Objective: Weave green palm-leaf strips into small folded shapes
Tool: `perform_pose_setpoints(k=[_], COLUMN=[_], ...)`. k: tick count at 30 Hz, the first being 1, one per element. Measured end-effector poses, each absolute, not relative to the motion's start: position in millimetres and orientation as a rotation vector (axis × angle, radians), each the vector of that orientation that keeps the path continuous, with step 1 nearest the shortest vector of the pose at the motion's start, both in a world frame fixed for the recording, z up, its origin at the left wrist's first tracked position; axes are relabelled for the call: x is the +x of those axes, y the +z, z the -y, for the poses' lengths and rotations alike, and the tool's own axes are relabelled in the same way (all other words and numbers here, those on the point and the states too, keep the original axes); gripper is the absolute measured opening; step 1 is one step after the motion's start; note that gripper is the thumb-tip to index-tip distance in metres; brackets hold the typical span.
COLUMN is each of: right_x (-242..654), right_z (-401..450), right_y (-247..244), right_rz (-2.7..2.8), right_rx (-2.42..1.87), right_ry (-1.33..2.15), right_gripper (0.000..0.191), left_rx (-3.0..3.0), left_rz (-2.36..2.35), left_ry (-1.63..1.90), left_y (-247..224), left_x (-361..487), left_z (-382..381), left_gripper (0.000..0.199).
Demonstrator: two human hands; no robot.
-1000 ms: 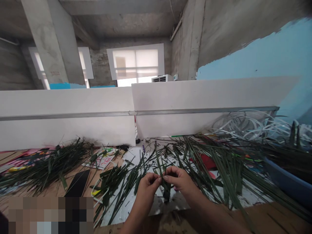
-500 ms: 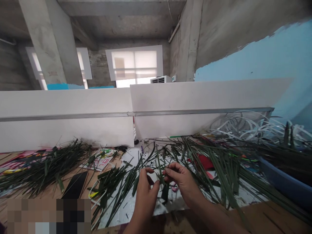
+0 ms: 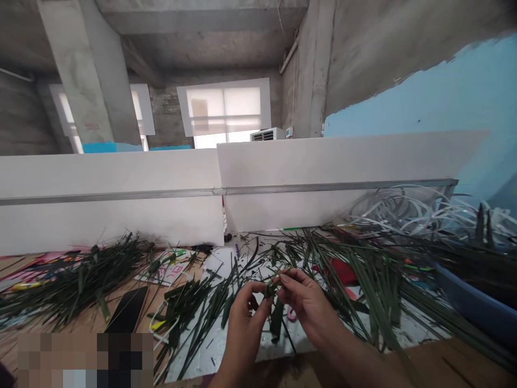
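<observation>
Both hands meet above the white work surface (image 3: 266, 345), their fingertips nearly touching. My left hand (image 3: 248, 312) pinches a small folded piece of green leaf strip (image 3: 271, 290) between thumb and fingers. From the other side my right hand (image 3: 304, 302) has its thumb and forefinger closed on the same piece. The exact shape of the piece is partly hidden by the fingers. A broad dark green leaf (image 3: 276, 321) hangs or lies just below the hands; I cannot tell which. Beside it, a pink ring-like thing (image 3: 291, 313) shows in part.
Long green leaf strips (image 3: 375, 280) cover the right side, by a blue basin (image 3: 476, 293). Another leaf heap (image 3: 100, 275) lies left, near a black phone (image 3: 128, 310). White panels (image 3: 283, 207) close off the back; coiled white strips (image 3: 396, 210) sit at the far right.
My left hand has come in closer to the right, and its fingers have closed on the leaf piece. The upright strip between the hands no longer stands up. The view has shifted slightly.
</observation>
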State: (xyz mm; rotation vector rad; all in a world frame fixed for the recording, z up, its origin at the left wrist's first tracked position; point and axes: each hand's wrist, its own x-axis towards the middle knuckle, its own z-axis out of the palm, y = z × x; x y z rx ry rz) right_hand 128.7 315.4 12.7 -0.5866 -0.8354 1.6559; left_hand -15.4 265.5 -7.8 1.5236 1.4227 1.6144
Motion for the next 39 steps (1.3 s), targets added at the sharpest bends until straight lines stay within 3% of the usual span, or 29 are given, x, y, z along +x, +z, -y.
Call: perform_pose_setpoints(k=[6,13,21,25,39], right_x=[136,136,141,144,137], right_z=[-315,-310,-312,-311,-308], right_y=[21,23,27,28,22], right_rz=[0.910,1.330,1.671,1.790,1.620], right_rx=[-0.530,-0.859,-0.653,-0.687,-0.720], right_ry=[1.618,1.446,0.952,0.824,1.014], right_gripper=[0.035,0.039,0.015,0.015,0.015], left_rx=[1.344,1.267,1.234,1.220,1.085], left_rz=[-1.246,-1.242,-1.182,-1.161,-1.150], left_ry=[1.700,1.700,1.757,1.795,1.771], left_y=[-4,-5,-10,-11,-23], left_x=[-14,-17,-22,-24,-25], left_z=[-268,-269,-274,-275,-282], left_gripper=[0.023,0.032,0.030,0.030,0.043])
